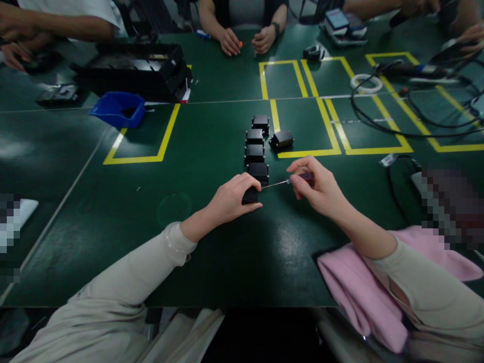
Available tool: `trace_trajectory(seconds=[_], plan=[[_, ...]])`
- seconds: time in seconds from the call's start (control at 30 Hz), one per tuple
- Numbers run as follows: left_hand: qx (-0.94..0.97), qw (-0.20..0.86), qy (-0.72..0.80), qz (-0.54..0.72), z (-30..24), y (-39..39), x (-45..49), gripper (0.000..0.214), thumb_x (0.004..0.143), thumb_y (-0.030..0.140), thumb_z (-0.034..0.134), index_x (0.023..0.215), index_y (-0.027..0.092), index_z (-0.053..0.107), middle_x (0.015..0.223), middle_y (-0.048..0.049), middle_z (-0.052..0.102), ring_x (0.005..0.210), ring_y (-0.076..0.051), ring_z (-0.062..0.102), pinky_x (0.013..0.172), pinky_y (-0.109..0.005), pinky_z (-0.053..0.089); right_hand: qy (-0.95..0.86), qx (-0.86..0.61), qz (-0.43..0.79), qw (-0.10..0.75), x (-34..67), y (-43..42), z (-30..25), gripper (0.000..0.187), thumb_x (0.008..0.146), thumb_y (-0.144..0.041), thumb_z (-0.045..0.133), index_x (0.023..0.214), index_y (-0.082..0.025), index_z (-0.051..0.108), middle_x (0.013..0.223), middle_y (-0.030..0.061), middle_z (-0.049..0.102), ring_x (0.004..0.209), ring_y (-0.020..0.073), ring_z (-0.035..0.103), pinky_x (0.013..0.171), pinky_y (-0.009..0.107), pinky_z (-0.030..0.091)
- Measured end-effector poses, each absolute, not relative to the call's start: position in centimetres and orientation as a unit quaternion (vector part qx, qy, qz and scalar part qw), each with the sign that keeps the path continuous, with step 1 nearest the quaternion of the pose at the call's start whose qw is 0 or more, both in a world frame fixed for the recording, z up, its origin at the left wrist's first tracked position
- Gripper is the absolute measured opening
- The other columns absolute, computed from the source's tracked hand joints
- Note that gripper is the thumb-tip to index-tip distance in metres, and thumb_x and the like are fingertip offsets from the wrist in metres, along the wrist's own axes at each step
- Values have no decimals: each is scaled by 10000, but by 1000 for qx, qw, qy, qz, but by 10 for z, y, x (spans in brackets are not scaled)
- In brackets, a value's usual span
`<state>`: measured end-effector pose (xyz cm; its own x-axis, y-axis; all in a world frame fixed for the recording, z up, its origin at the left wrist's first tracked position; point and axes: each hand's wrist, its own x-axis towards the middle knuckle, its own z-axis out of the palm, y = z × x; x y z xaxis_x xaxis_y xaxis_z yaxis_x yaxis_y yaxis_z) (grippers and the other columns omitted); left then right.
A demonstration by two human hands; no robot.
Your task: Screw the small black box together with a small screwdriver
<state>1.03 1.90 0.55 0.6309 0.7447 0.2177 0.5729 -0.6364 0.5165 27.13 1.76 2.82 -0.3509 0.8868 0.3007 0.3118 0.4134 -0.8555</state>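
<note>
"Green worktop (212,277); what's inward from its near edge?"
"Left hand (232,196), curled, and right hand (319,186), pinching."
"Around what?"
"Left: a black box (250,196), between thumb and fingers. Right: a screwdriver (289,180), pointing at the box's right side."

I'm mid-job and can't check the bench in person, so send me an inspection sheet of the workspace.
Surface: green table, marked with yellow tape.
Work items: held black box; row of four black boxes beyond it; offset black box right of the row; screwdriver, tip contact unclear.
Clutter: blue scoop, black trays, white ring, pink cloth under the right forearm.
Hands: left hand grips the held black box; right hand holds the screwdriver.
Cables: black cable looped at far right; thinner cable nearer.
Surroundings: co-worker's hands across the table; others at both sides.
</note>
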Motion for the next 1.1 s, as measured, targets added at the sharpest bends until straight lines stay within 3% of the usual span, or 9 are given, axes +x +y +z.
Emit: trace_trajectory(seconds=[0.2, 0.4, 0.6, 0.77, 0.97, 1.1], plan=[[879, 193, 381, 210, 6, 18, 11, 354, 871, 285, 787, 1114, 196, 546, 1131, -69, 654, 1012, -247, 627, 862, -372, 511, -736, -410, 370, 392, 271, 17, 28, 103, 1013, -299, 574, 955, -222, 537, 579, -81, 531, 459, 93, 527, 517, 251, 381], [877, 197, 382, 213, 6, 18, 11, 439, 846, 256, 810, 1179, 199, 529, 1165, -72, 660, 1047, -256, 641, 879, -380, 518, -746, -402, 349, 401, 271, 17, 29, 76, 994, -232, 575, 1057, -217, 535, 629, -79, 545, 501, 97, 546, 564, 259, 412], [876, 198, 385, 211, 6, 18, 11, 442, 844, 264, 811, 1181, 199, 533, 1166, -71, 661, 1039, -256, 643, 865, -379, 523, -742, -409, 369, 382, 272, 17, 29, 56, 1012, -263, 559, 979, -226, 533, 569, -85, 531, 458, 97, 525, 515, 254, 374], [876, 198, 383, 214, 5, 18, 11, 434, 848, 259, 808, 1179, 203, 533, 1163, -67, 661, 1045, -253, 643, 878, -381, 522, -746, -401, 356, 394, 271, 17, 30, 90, 996, -217, 565, 1074, -225, 520, 612, -84, 535, 499, 105, 538, 557, 262, 403], [877, 195, 383, 217, 4, 18, 11, 426, 852, 258, 807, 1174, 207, 532, 1164, -62, 658, 1048, -249, 640, 885, -377, 517, -740, -403, 379, 382, 271, 18, 29, 77, 1022, -293, 554, 990, -228, 526, 563, -85, 518, 445, 100, 511, 502, 256, 356], [877, 195, 382, 216, 5, 18, 10, 423, 851, 261, 809, 1167, 204, 534, 1159, -63, 656, 1038, -248, 638, 875, -373, 515, -745, -402, 356, 395, 271, 17, 29, 64, 1015, -253, 559, 1059, -223, 523, 629, -78, 537, 492, 100, 538, 551, 265, 394]])
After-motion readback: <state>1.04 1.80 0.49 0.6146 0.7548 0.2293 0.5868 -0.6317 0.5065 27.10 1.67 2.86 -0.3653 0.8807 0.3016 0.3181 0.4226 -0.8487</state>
